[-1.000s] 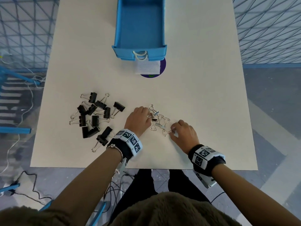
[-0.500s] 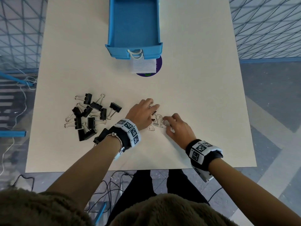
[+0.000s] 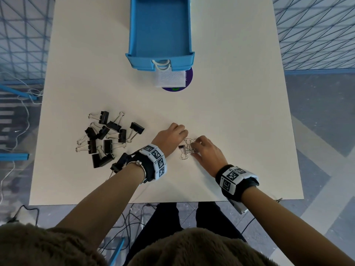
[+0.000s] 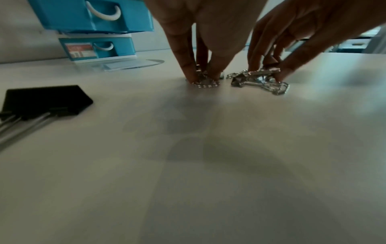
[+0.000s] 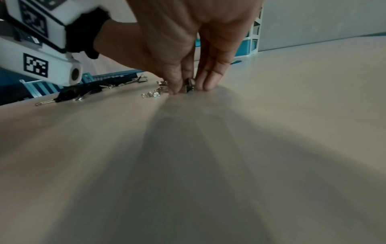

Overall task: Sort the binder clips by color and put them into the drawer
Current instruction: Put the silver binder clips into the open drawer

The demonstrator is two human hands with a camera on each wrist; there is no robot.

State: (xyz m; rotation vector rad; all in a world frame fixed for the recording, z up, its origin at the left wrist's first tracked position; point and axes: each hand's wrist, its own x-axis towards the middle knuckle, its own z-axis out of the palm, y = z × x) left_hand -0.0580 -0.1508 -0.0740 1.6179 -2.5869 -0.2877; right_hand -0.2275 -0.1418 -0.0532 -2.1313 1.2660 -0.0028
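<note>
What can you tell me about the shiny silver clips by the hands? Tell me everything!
The silver binder clips are small, shiny metal, with looped wire handles. They lie bunched in a little heap on the white table, near its front edge, apart from the black ones. The left hand pinches some at the heap's left side; the right hand pinches others at its right. None are in the blue drawer yet.

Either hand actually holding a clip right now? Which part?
Both. The left hand pinches a small silver clip at its body, against the table. The right hand pinches another silver clip at its body; exact contact is partly hidden.
</note>
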